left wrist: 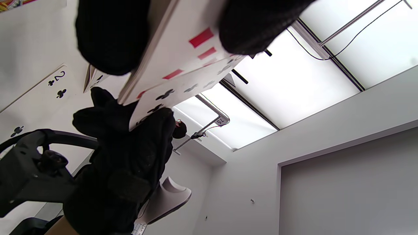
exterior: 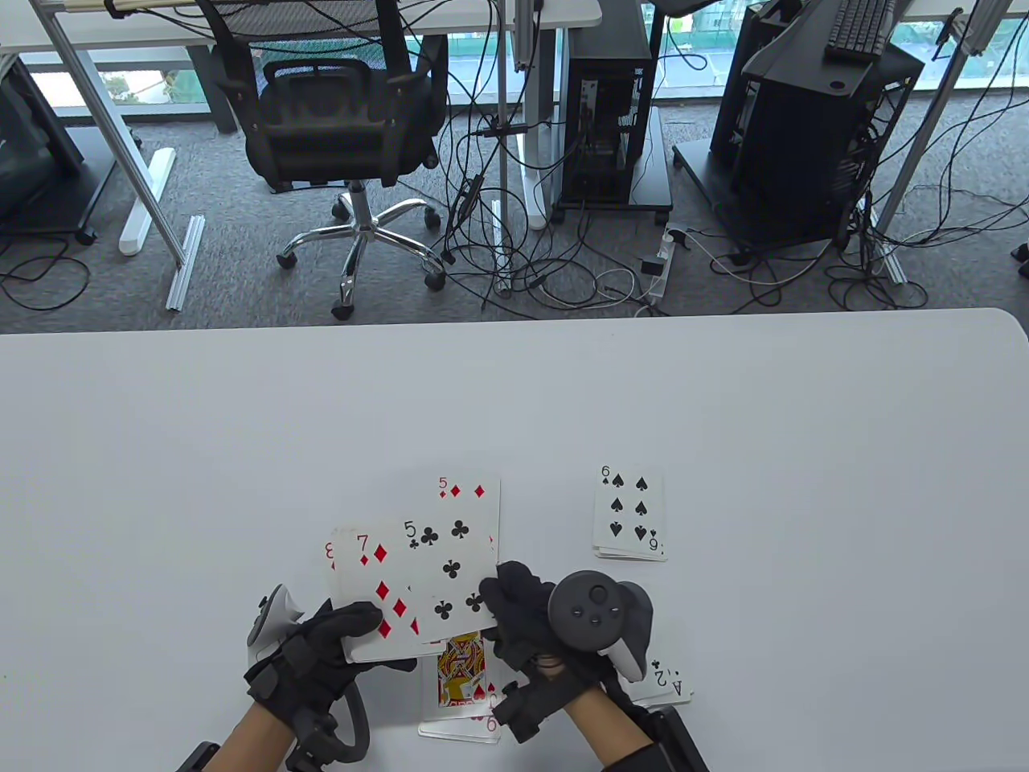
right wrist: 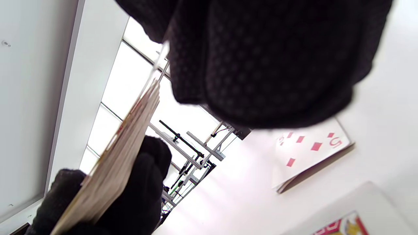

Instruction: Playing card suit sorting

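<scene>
Left hand [exterior: 321,651] grips a deck [exterior: 378,595], seven of diamonds showing. Right hand [exterior: 555,635] pinches the five of clubs [exterior: 450,571] off its top. On the table [exterior: 241,418]: diamonds [exterior: 470,490], spades [exterior: 629,515], clubs [exterior: 667,683], hearts [exterior: 458,691] piles.

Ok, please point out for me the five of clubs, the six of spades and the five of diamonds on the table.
five of clubs [exterior: 450,572]: table view, on its middle club pip.
six of spades [exterior: 629,515]: table view, at the centre of its face.
five of diamonds [exterior: 470,494]: table view, on the uncovered top strip.
</scene>
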Demonstrator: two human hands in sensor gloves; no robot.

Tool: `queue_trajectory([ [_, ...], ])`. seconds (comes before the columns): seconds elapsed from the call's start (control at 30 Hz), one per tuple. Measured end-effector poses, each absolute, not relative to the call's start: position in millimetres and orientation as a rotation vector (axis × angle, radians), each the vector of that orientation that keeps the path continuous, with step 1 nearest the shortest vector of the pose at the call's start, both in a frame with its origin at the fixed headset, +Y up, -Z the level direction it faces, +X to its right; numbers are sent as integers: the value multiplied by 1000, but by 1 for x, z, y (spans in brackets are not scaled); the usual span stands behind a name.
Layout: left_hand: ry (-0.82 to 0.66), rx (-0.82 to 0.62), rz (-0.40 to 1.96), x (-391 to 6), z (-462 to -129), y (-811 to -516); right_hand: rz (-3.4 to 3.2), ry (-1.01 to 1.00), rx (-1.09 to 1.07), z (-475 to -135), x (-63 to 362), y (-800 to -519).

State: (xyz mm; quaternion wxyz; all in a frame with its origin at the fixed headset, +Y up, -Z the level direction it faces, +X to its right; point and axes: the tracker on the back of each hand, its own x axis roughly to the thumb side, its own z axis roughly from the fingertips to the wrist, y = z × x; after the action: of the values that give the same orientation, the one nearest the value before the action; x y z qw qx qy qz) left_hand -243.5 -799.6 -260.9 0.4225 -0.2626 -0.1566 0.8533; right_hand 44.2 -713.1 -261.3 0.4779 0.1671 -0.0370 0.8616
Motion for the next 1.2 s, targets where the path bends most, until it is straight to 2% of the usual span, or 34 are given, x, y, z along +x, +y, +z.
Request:
queue_trajectory([
  [0.17, -384, -657, 2141, -243, -261, -800, 2217, -41, 295, -256, 94, -714],
  [0.47, -361, -661, 2131, -243, -260, -800, 2561, 350, -5, -245, 160, -755],
  [0.7, -347, -660, 2127, -243, -259, -800, 2860, 429, -21, -249, 157, -768],
  [1.03, -339, -665, 2122, -244, -259, -800, 3139, 447, 34, -246, 140, -772],
  [1.2, -352, -663, 2123, -244, -259, -799, 3231, 499, -8, -247, 136, -770],
])
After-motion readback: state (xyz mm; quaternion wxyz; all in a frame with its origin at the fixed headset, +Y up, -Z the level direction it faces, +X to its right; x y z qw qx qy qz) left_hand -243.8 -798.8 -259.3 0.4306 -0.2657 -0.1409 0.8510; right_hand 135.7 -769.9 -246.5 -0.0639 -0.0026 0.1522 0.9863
